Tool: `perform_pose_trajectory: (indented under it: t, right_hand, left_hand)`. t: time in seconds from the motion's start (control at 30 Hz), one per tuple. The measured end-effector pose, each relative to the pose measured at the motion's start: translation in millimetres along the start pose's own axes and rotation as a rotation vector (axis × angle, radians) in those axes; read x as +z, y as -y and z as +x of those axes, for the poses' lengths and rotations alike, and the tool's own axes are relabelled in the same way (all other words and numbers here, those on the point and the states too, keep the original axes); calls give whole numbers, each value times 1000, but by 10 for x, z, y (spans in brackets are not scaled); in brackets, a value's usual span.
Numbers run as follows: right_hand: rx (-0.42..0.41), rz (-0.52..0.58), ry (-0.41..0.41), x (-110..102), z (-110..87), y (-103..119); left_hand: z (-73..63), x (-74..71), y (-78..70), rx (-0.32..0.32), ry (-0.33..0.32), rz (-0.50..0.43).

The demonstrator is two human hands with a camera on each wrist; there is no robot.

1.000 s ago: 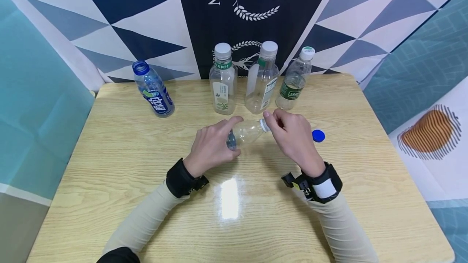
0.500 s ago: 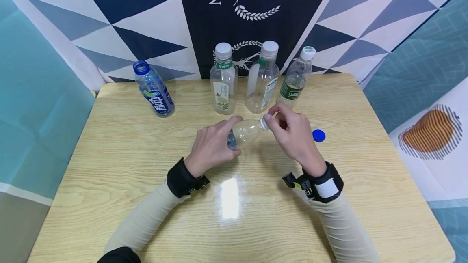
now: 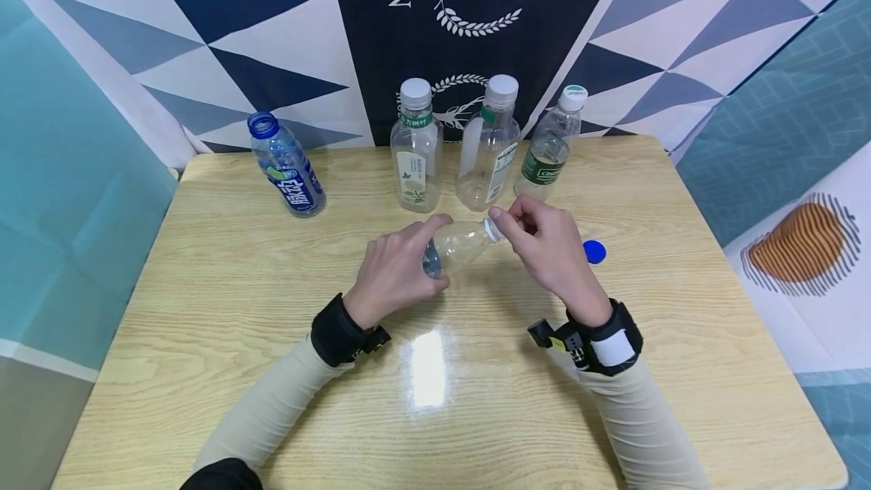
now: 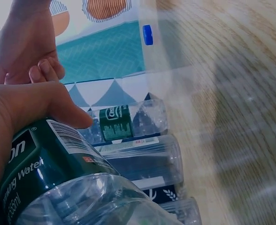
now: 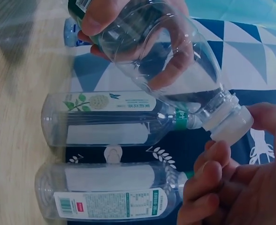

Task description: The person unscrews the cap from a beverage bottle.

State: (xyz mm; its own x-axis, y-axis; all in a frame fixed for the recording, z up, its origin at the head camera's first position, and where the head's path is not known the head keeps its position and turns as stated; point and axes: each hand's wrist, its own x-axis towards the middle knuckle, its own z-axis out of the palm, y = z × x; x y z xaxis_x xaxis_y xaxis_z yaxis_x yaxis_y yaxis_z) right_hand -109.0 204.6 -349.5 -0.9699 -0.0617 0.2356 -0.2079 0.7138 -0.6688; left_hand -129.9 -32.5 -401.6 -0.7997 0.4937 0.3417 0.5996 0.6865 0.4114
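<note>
In the head view my left hand grips a clear plastic water bottle round its body. The bottle is tilted above the table, its neck toward the right. Its green label shows in the left wrist view, partly covered by the left hand. My right hand pinches the white cap on the bottle's neck between thumb and fingers; the right wrist view shows the thumb on one side and fingertips on the other. A blue cap lies on the table beside the right hand.
Along the back of the table stand a blue bottle without a cap, two clear bottles with white caps, one bearing a leafy label, and a green-labelled bottle. A patterned cloth hangs behind them.
The right hand's fingers loosened and spread at the cap half a second ago, and are now drawn in on it again. The left hand and bottle have stayed in place.
</note>
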Motion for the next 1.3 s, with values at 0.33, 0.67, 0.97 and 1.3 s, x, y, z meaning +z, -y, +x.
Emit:
perform_pose_trajectory:
  t: [0.33, 0.67, 0.97, 1.3]
  right_hand:
    - [-156, 66, 48, -113, -10, -25]
    - [-154, 71, 23, -106, 8, -19]
    - [-2, 113, 100, -150, 14, -1]
    - [-232, 92, 124, -221, 18, -65]
  left_hand:
    - [3, -13, 0, -20, 7, -10]
    - [-2, 7, -9, -17, 8, 5]
    - [6, 1, -15, -8, 3, 32]
    - [1, 3, -6, -8, 3, 25]
